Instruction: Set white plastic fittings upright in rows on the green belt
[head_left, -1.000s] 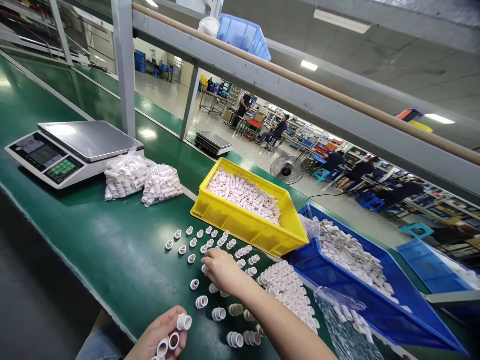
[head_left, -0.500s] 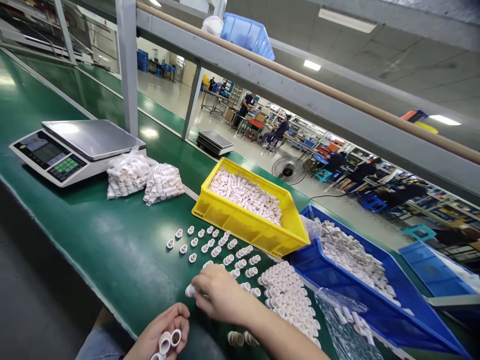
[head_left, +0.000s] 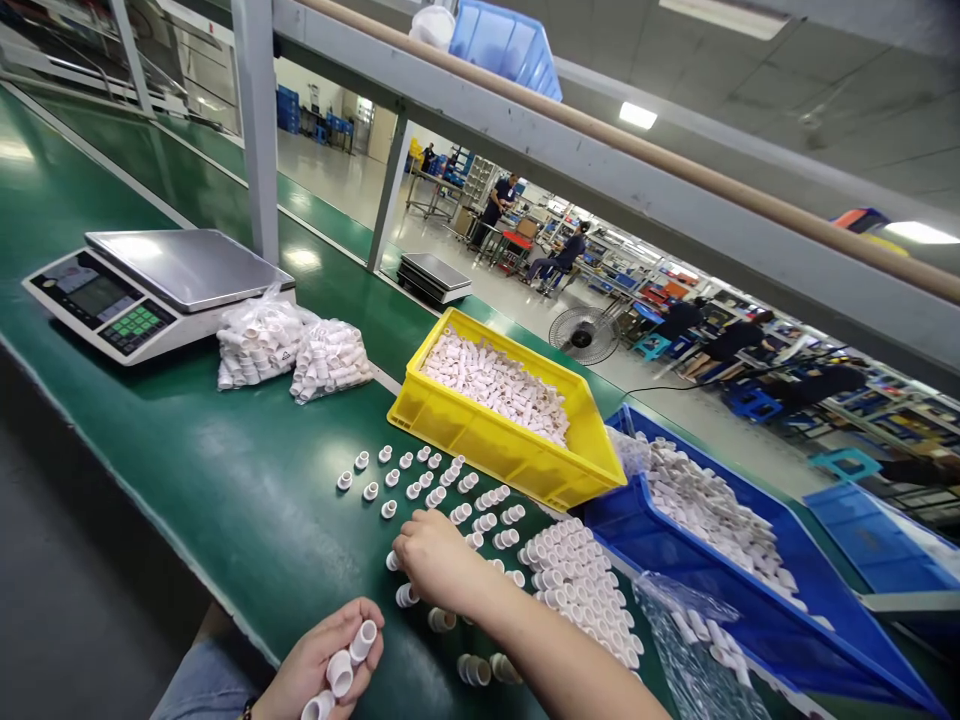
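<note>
My left hand, at the bottom, is cupped palm up around several white plastic pipe fittings, their round open ends facing up. Over the rows on the green table, my right hand is bent downward with curled fingers; its fingertips are hidden, and I cannot make out what they hold. One white fitting shows at the edge of that hand, and another stands just below it. Beyond the knuckles, loose rows of similar fittings stand upright. A dense block of fittings is to the right.
A yellow bin full of small white pieces sits behind the rows. Right of it is a blue bin of white parts, with a clear plastic bag in front. A scale and two filled bags stand left.
My right hand has moved slightly up, its fingers now turned down out of sight; the fitting seen at its fingertips before is no longer plainly in them. My left hand still cradles its fittings.
</note>
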